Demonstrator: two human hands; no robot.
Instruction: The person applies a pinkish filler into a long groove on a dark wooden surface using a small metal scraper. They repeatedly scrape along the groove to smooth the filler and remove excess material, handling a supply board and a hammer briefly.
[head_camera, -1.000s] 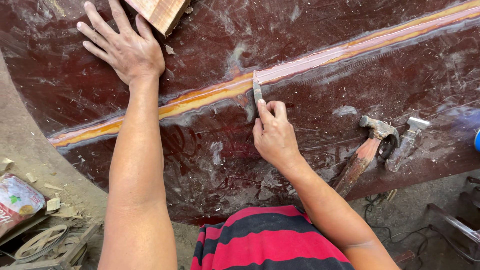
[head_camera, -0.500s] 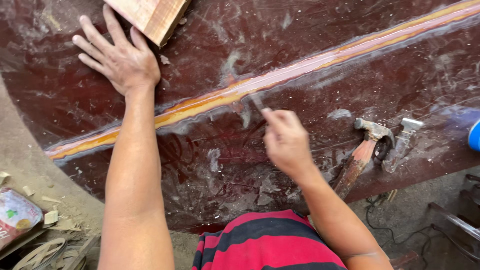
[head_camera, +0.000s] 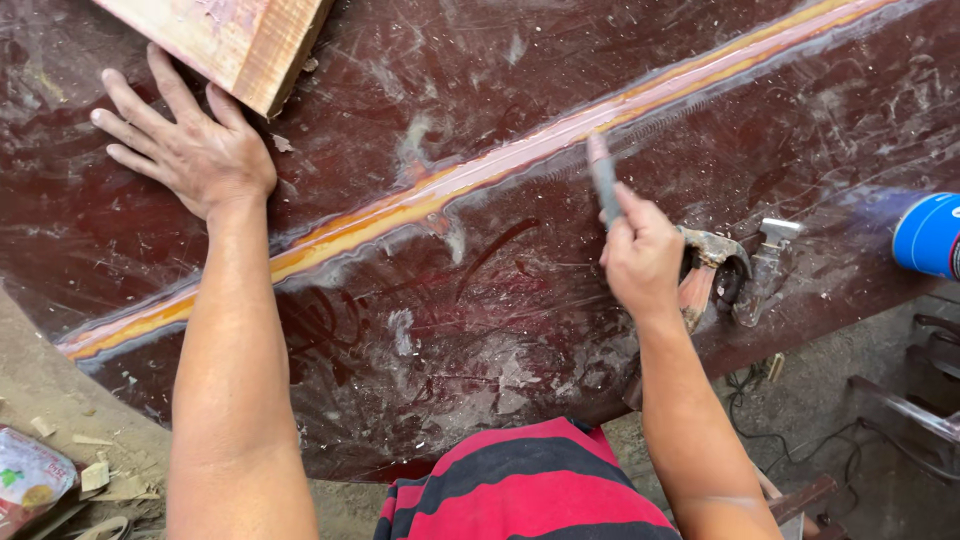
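The work in hand looks like scraping or smoothing filler along the long orange-pink seam (head_camera: 480, 170) that runs diagonally from near left to far right across a large dark reddish-brown panel (head_camera: 400, 350). The right hand (head_camera: 640, 255) is closed around a narrow flat grey blade (head_camera: 603, 185), fingers curled about its lower end, with the tip set on or just at the seam around mid-panel. The left hand (head_camera: 185, 145) lies flat with fingers spread at the far left, palm pressed on the panel, touching the corner of a pale wooden block (head_camera: 225, 40). As a judgement, the next stroke calls for a low, steady blade angle held along the seam line while the braced palm keeps the body still. The panel surface is glossy yet scuffed, smeared with whitish dust and scratches; the seam is waxy and banded. Just right of the blade hand lies a claw hammer (head_camera: 715, 270) with a worn head, and a blue cylinder (head_camera: 928, 235) sits at the right edge.
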